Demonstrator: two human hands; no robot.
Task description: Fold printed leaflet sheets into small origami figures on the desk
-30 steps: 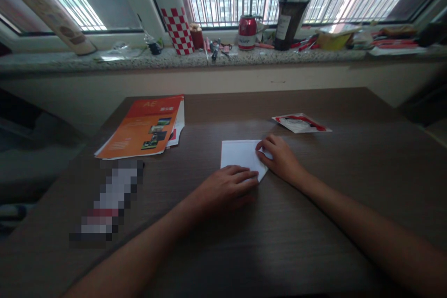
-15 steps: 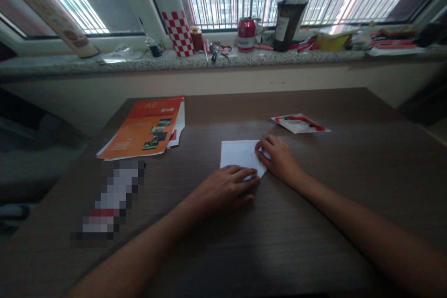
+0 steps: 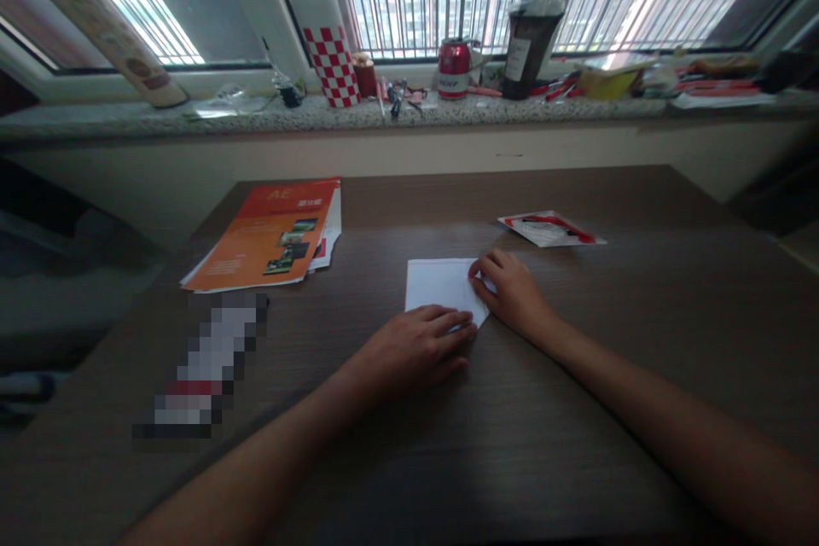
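Note:
A folded sheet of white paper (image 3: 438,283) lies flat on the dark wooden table (image 3: 576,409). My left hand (image 3: 415,347) rests palm down on its near edge, fingers stretched flat over the paper. On the sheet's right side my right hand (image 3: 515,294) presses down with its fingers curled, fingertips on the slanted folded edge. Neither hand lifts the paper off the table.
An orange brochure (image 3: 272,235) on a small stack lies at the left. A red and white packet (image 3: 548,228) sits behind the paper. A blurred-out object (image 3: 205,363) lies near left. The stone windowsill (image 3: 384,113) holds a checkered bottle (image 3: 328,60), a red can (image 3: 453,68), a dark cup and clutter.
Both hands stay pressed on the paper in nearly the same place. Only the view has shifted slightly.

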